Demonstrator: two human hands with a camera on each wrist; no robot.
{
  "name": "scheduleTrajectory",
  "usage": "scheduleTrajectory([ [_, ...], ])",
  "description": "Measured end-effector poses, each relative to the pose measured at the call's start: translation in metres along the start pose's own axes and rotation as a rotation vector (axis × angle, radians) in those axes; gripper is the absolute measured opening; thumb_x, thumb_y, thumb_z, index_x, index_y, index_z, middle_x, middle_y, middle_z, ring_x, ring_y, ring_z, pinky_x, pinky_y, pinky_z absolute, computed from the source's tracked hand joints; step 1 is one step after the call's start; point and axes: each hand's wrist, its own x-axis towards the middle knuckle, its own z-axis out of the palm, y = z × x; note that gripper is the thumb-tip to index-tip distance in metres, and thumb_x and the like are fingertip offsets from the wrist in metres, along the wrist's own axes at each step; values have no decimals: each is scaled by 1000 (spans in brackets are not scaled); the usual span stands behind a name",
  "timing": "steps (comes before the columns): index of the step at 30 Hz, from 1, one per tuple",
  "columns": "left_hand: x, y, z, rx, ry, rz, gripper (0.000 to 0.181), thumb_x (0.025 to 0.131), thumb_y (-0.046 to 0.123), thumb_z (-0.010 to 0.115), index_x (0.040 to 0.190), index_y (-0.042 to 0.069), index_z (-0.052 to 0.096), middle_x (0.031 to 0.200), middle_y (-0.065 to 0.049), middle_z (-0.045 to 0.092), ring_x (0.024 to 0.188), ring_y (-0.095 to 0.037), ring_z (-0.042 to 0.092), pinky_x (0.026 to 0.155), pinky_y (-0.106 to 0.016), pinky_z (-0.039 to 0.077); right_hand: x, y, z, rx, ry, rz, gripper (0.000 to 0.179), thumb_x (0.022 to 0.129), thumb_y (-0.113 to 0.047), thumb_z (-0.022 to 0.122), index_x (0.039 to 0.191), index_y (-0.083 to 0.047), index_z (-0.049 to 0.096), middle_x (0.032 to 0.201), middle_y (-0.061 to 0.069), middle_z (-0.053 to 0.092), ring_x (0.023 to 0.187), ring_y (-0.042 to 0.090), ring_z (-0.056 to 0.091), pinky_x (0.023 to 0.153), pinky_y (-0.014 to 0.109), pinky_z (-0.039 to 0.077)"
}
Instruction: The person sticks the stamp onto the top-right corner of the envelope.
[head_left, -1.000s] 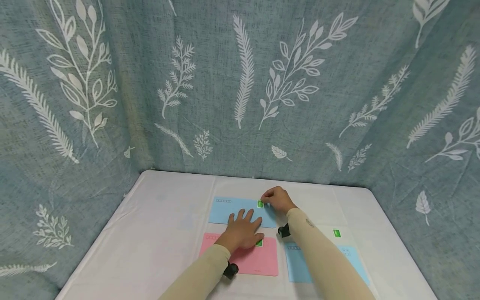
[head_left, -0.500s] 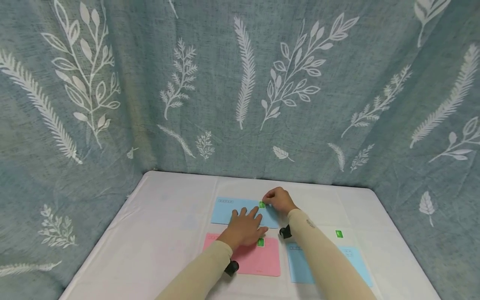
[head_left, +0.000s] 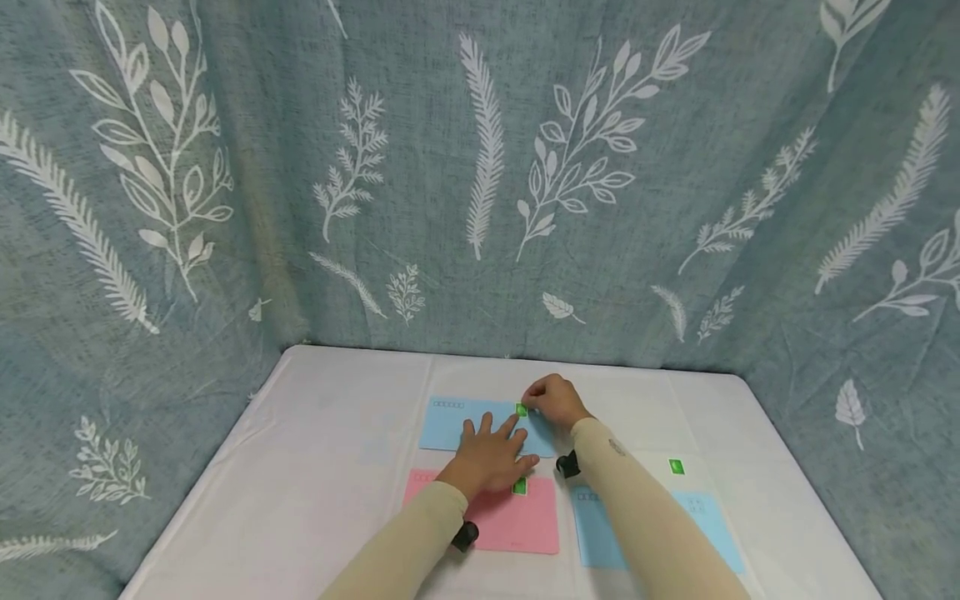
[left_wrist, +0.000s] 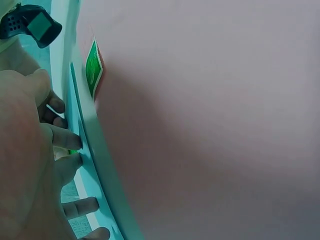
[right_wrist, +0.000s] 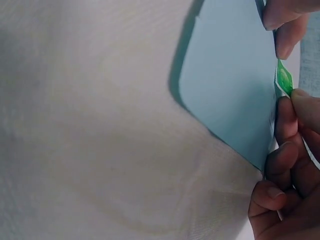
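My left hand (head_left: 487, 461) lies with spread fingers over the near edge of the far blue envelope (head_left: 442, 429). One fingertip of it is right beside a green stamp (head_left: 522, 410) at that envelope's top right corner. The right hand (head_left: 557, 400) pinches this stamp's edge between thumb and index finger; in the right wrist view the stamp (right_wrist: 284, 80) stands slightly tilted at the blue envelope (right_wrist: 230, 75). Under my left wrist is a pink envelope (head_left: 517, 529), with another green stamp (head_left: 520, 487) at its top right corner.
A second blue envelope (head_left: 600, 533) lies at the near right, partly covered by my right forearm. Just beyond it a loose green stamp (head_left: 677, 467) is on the white tablecloth (head_left: 337, 433). A leaf-patterned curtain (head_left: 450, 317) hangs behind the table.
My left hand has slid slightly forward and right, its fingertips nearer the pinched stamp and its thumb off the pink envelope's stamp. The right hand keeps its pinch, hardly moving.
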Motion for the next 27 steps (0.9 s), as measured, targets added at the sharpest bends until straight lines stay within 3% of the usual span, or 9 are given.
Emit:
scheduleTrajectory([
  [27, 0, 0, 0, -34, 3, -10, 70, 112, 67, 33, 168, 26, 44, 176, 2, 32, 159, -40, 29, 119, -67, 29, -4, -1, 3, -63, 8, -24, 17, 99, -7, 77, 83, -12, 75, 78, 0, 66, 76, 20, 58, 79, 41, 50],
])
